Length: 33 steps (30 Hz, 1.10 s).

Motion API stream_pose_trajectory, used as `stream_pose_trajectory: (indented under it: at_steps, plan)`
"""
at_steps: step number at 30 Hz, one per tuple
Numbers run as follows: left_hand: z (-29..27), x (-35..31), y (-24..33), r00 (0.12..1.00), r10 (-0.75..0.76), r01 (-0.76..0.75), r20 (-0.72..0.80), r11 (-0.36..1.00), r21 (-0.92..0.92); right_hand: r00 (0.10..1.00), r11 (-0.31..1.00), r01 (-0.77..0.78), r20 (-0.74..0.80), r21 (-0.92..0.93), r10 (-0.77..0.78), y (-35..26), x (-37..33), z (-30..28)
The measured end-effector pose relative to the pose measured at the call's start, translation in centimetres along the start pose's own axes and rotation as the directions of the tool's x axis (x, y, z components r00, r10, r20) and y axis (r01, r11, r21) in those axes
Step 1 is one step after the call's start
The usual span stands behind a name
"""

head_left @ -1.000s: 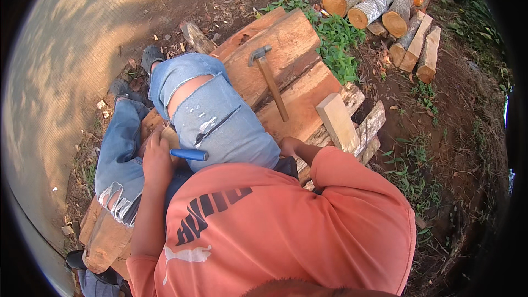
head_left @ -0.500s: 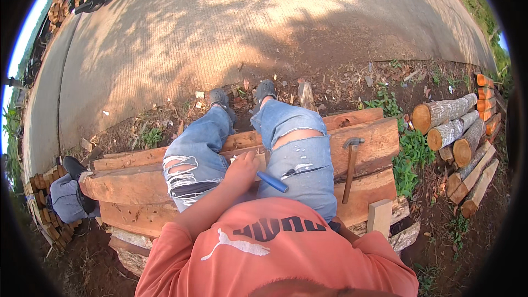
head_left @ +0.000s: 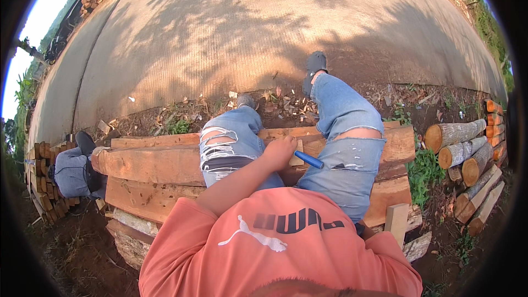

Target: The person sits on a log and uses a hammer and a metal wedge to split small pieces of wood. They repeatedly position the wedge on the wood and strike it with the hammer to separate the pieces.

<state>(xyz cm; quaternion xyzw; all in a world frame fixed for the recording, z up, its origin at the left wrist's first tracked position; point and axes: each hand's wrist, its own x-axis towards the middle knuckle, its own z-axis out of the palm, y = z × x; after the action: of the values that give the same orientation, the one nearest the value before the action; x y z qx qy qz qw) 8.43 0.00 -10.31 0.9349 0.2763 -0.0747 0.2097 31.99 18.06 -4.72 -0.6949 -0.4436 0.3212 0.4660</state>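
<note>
L hand [head_left: 280, 151] resting mid-frame, fingers curling, can't tell if gripping. Blue tool handle [head_left: 309, 159] lying just right, by pale wood block [head_left: 297, 150]; prob. light, stiff, slick, best holding mid-barrel. R hand hiding behind salmon T-shirt [head_left: 324, 256], fingers unknown.

And the left forearm [head_left: 239, 182] slants forward and inward, left hand [head_left: 280, 153] out between the parted knees [head_left: 360, 133], back upward, curled; over on the other side, the right arm [head_left: 391, 248] sits tucked in low, right hand hidden.
</note>
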Motion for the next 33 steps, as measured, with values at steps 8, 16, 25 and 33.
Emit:
stream_pose_trajectory:
  at_steps: [8,16,25,33]
  plan:
    - [0.0,-0.6,-0.2,0.999,0.026,-0.025,-0.041,0.999,0.028,1.000,0.990,-0.003,0.027,-0.143,0.007,2.0,-4.6,4.2]
    - [0.3,-0.4,-0.2,1.000,-0.019,0.018,0.017,1.000,0.018,0.993,0.983,0.036,0.117,-0.181,-0.015,3.1,-8.3,6.2]
    - [-0.5,1.1,0.5,0.999,0.030,-0.030,-0.026,1.000,-0.008,0.985,0.906,-0.118,0.070,-0.406,0.160,15.0,-23.9,-12.1]
    - [1.7,1.2,0.9,0.996,0.003,0.006,-0.091,0.996,0.089,0.896,0.617,-0.340,-0.046,-0.710,0.441,27.4,-36.7,-28.6]
